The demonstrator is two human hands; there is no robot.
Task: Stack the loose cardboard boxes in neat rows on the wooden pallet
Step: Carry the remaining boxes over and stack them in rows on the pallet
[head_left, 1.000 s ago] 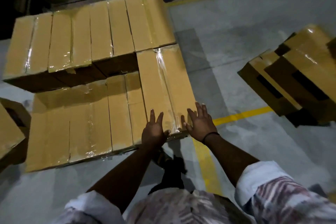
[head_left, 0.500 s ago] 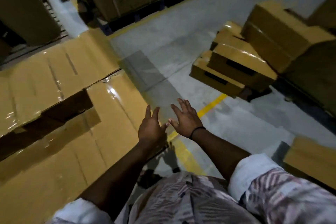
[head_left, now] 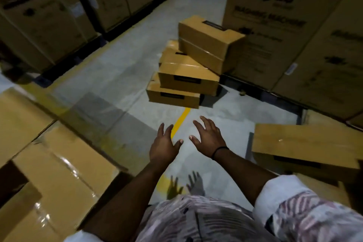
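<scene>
A loose heap of flat brown cardboard boxes (head_left: 188, 78) lies on the grey floor ahead, with one box (head_left: 208, 43) tilted on top against a big carton. Another loose box (head_left: 306, 149) lies at the right, close to my right arm. The stacked, taped boxes (head_left: 59, 171) fill the lower left; the pallet under them is hidden. My left hand (head_left: 164, 146) and my right hand (head_left: 208, 136) hover side by side over the floor with fingers spread, holding nothing and touching nothing.
Tall printed cartons (head_left: 290, 21) stand at the right and more cartons (head_left: 49, 6) line the left of the aisle. A yellow floor line (head_left: 181, 119) runs from my hands toward the heap. Grey concrete floor (head_left: 125, 76) lies between the stack and the heap.
Both hands have left the edge of the stacked box and moved out over the floor. My view has swung right, from the stack to the loose heap.
</scene>
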